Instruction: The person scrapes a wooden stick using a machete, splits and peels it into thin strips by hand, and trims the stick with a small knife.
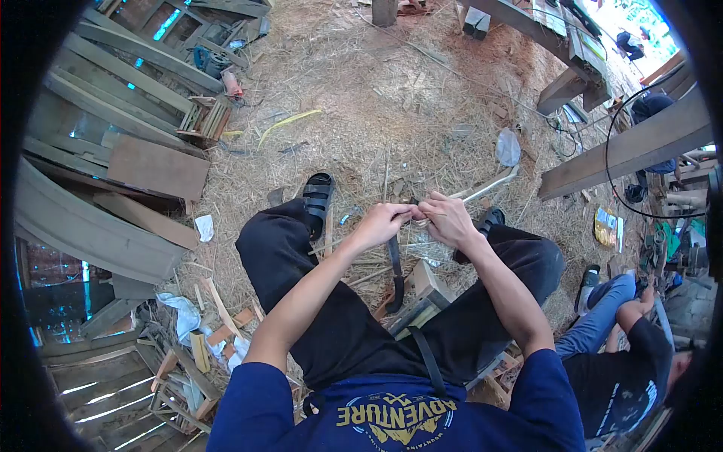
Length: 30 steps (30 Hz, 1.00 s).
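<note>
My left hand [382, 223] and my right hand [447, 220] meet in front of my knees, both with fingers closed in a pinch. Whatever they hold is mostly hidden; a small dark bit shows between the fingertips. A pale thin strip [489, 185] runs from beside my right hand out to the right; I cannot tell if the hand grips it. Below my hands, between my legs, is a long dark tool [396, 273] with a curved lower end. Close to it, a pale wooden block [431, 286] stands between my thighs.
Straw and shavings cover the dirt floor [361, 98]. Wooden boards [113, 90] lean along the left. A thick beam [625, 147] juts in from the right. A co-worker [625, 361] in dark shirt sits close at my right. A plastic bag [507, 147] lies ahead.
</note>
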Each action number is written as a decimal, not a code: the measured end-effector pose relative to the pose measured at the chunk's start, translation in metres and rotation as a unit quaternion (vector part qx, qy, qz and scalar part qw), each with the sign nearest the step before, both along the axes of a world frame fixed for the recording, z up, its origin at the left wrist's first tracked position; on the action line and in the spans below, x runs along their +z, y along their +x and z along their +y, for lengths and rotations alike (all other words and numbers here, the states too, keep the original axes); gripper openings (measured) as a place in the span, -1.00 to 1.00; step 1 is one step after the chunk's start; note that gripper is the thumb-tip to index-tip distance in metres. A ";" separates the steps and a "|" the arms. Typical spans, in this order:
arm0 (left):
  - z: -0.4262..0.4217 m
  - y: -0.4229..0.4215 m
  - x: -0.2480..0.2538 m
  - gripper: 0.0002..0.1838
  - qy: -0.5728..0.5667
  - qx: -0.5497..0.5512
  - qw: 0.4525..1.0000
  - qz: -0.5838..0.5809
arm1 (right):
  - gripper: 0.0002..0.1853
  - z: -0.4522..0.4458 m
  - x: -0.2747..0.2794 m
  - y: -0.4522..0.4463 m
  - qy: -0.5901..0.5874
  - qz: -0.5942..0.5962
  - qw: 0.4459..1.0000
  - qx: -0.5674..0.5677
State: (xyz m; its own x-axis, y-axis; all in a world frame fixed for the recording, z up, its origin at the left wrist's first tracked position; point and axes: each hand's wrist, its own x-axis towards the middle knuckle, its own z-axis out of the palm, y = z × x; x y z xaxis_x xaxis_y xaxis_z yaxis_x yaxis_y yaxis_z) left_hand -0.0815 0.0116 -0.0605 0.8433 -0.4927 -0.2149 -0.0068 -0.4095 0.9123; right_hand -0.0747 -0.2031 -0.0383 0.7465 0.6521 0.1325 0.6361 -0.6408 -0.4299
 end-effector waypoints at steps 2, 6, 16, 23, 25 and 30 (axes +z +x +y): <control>-0.002 -0.001 -0.014 -0.70 0.006 0.025 1.000 -0.013 | -0.83 0.007 -0.015 -0.006 0.115 -0.050 0.992 0.002; -0.007 0.010 0.006 -0.69 -0.160 -0.013 0.976 0.149 | -0.85 -0.002 0.014 -0.004 0.036 -0.022 0.998 -0.046; 0.008 0.015 -0.004 -0.67 -0.375 0.041 0.850 0.366 | -0.91 0.006 0.021 -0.003 0.116 -0.095 0.989 0.013; 0.002 0.008 -0.001 -0.74 -0.292 0.129 0.880 0.352 | -0.82 0.014 0.019 -0.005 0.123 -0.134 0.982 0.038; 0.005 0.013 -0.008 -0.74 -0.307 0.180 0.871 0.339 | -0.85 0.018 0.016 -0.010 0.098 -0.117 0.986 0.071; 0.005 0.034 -0.011 -0.77 -0.287 0.329 0.857 0.275 | -0.82 0.036 0.014 -0.027 0.111 -0.111 0.981 0.114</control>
